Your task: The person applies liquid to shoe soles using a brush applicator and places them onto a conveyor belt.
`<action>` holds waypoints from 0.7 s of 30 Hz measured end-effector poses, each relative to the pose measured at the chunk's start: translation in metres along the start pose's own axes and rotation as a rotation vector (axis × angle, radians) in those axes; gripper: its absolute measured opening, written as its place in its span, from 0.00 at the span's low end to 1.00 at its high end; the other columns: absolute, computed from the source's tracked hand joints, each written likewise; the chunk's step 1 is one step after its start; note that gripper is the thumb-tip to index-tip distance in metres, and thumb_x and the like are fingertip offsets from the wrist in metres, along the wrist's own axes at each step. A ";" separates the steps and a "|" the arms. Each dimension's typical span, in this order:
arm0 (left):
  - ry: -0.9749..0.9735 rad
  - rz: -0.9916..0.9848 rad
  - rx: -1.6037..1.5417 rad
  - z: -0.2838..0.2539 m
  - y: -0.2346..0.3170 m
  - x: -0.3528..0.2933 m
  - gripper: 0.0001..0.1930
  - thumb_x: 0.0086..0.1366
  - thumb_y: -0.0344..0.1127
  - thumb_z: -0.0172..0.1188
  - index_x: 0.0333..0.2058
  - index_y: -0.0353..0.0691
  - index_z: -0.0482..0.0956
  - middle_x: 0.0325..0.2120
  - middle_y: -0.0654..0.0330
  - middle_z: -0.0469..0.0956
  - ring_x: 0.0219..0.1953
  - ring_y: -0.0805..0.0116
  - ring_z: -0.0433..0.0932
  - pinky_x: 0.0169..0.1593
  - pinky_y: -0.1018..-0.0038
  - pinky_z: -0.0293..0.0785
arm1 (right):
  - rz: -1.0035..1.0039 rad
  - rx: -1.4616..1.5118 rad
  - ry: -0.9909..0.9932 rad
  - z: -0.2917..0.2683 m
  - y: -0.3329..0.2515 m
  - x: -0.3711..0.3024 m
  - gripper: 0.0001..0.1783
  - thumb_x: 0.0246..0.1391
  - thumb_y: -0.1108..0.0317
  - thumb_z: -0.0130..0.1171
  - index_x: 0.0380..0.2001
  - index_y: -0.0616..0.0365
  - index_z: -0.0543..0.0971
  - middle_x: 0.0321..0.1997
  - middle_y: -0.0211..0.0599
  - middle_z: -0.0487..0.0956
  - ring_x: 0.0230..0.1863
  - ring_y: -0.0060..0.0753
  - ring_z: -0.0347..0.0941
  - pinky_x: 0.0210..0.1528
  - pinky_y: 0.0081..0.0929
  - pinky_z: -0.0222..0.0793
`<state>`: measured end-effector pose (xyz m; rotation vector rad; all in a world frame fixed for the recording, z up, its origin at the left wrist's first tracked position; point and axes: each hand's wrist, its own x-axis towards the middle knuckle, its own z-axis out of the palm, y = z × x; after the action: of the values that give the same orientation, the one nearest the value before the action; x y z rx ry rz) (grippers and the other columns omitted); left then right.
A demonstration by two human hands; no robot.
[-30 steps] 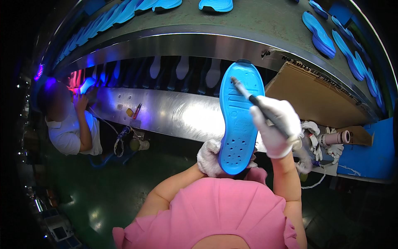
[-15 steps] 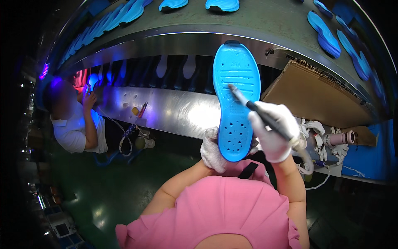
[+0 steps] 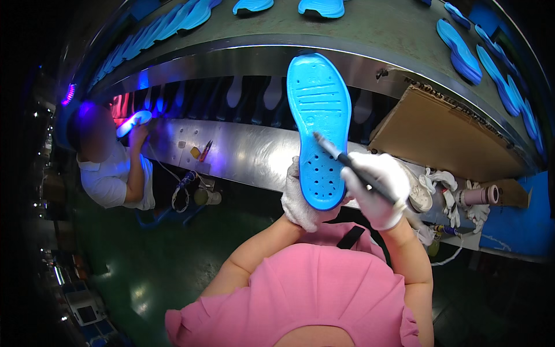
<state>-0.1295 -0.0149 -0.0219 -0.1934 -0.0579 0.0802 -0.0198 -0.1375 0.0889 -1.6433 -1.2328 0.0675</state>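
Note:
A bright blue shoe sole (image 3: 324, 130) is held up in front of me, its heel end toward me and pierced with several small holes. My left hand (image 3: 302, 202), in a white glove, grips it by the heel from the left and beneath. My gloved right hand (image 3: 378, 191) is closed round a dark-handled brush (image 3: 367, 179). The brush's tip touches or nearly touches the middle of the sole, just above the holes. Wet-looking gloss shows on the sole's surface. The left fingers behind the sole are mostly hidden.
A steel ledge (image 3: 248, 144) runs ahead of me below a wide bench top (image 3: 376, 29) with more blue soles. Right of me are a cardboard box (image 3: 445, 136), a white bowl (image 3: 421, 199), loose gloves and a pink cup (image 3: 484, 195). A co-worker (image 3: 115, 168) sits at the left.
The brush tip has moved from the ridged part of the sole down toward the holes. The sole has tilted and shifted slightly left. The co-worker's lit piece has turned.

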 end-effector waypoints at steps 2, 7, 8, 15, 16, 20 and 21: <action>0.130 0.121 0.532 0.000 0.004 0.001 0.42 0.66 0.70 0.39 0.63 0.39 0.68 0.56 0.48 0.75 0.56 0.49 0.76 0.58 0.54 0.75 | -0.341 -0.263 -0.133 0.005 -0.001 -0.007 0.09 0.47 0.77 0.66 0.34 0.57 0.81 0.28 0.34 0.80 0.24 0.35 0.77 0.27 0.29 0.72; 0.116 0.131 0.735 0.001 0.017 0.015 0.40 0.63 0.66 0.48 0.60 0.37 0.69 0.52 0.46 0.77 0.53 0.52 0.78 0.54 0.57 0.77 | -0.161 -0.033 0.067 0.008 0.005 -0.013 0.11 0.45 0.77 0.70 0.34 0.58 0.82 0.34 0.37 0.85 0.29 0.43 0.81 0.34 0.31 0.75; 0.126 0.161 1.011 -0.003 0.021 0.017 0.40 0.59 0.65 0.57 0.59 0.36 0.69 0.53 0.48 0.76 0.53 0.56 0.77 0.53 0.60 0.76 | -0.213 -0.113 0.000 0.007 0.008 -0.018 0.11 0.46 0.76 0.70 0.35 0.58 0.82 0.34 0.38 0.84 0.30 0.43 0.81 0.34 0.31 0.75; -0.044 0.080 0.471 0.018 0.032 0.032 0.42 0.65 0.65 0.49 0.61 0.28 0.68 0.50 0.36 0.77 0.47 0.43 0.80 0.51 0.53 0.80 | -0.080 0.031 0.208 0.021 0.014 -0.021 0.10 0.44 0.72 0.73 0.33 0.55 0.84 0.30 0.35 0.82 0.27 0.40 0.78 0.30 0.32 0.73; -0.033 0.045 0.420 0.013 0.037 0.034 0.43 0.64 0.64 0.51 0.61 0.27 0.67 0.51 0.34 0.76 0.46 0.42 0.81 0.49 0.51 0.81 | -0.223 -0.022 0.112 0.015 0.022 -0.015 0.14 0.44 0.71 0.75 0.36 0.56 0.85 0.34 0.38 0.84 0.28 0.40 0.79 0.31 0.31 0.75; -0.144 -0.148 0.269 0.009 0.053 0.040 0.44 0.63 0.64 0.53 0.63 0.26 0.66 0.54 0.32 0.74 0.49 0.38 0.79 0.48 0.50 0.81 | -0.334 -0.099 -0.216 0.008 0.007 -0.016 0.13 0.45 0.72 0.73 0.36 0.47 0.84 0.35 0.30 0.85 0.29 0.37 0.80 0.33 0.30 0.76; -0.056 -0.108 0.301 0.009 0.057 0.038 0.44 0.63 0.66 0.50 0.61 0.27 0.68 0.52 0.34 0.75 0.47 0.39 0.80 0.48 0.50 0.80 | -0.147 0.017 -0.173 0.009 0.004 -0.019 0.10 0.49 0.72 0.71 0.37 0.49 0.84 0.36 0.31 0.85 0.32 0.38 0.82 0.35 0.30 0.77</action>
<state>-0.0970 0.0462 -0.0224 0.1127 -0.1108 -0.0138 -0.0310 -0.1451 0.0726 -1.5529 -1.4772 0.1309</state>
